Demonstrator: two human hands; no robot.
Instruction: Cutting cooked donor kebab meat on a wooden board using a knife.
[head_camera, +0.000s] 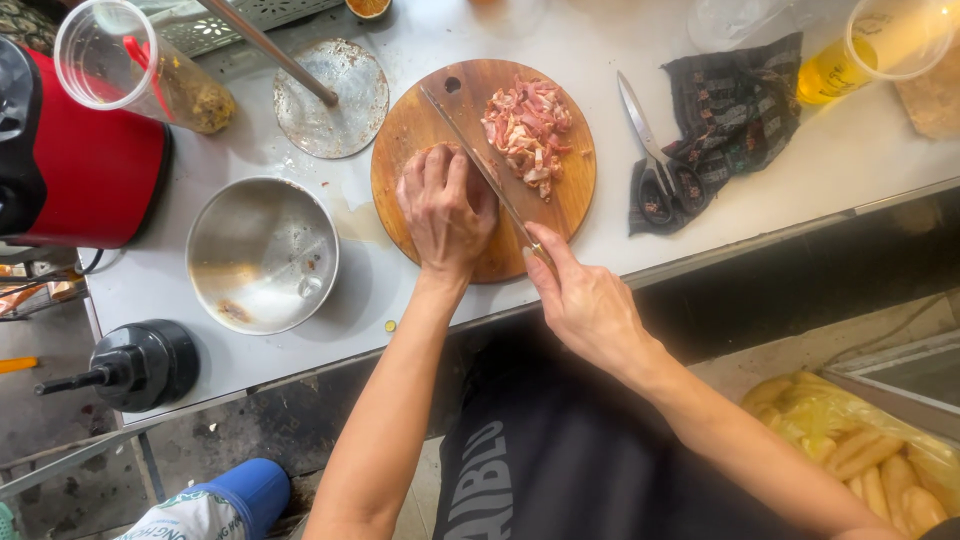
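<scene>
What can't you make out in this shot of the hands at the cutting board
Head view:
- What the left hand presses on the cutting board: covered by its fingers.
- Knife handle: inside the right hand.
- Scissors handles: blend into the dark cloth.
- Yellow cup: cut by the top edge.

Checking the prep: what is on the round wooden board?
On the board: a pile of chopped meat, the knife blade and the left hand. Whatever the hand presses down is covered by its fingers.
</scene>
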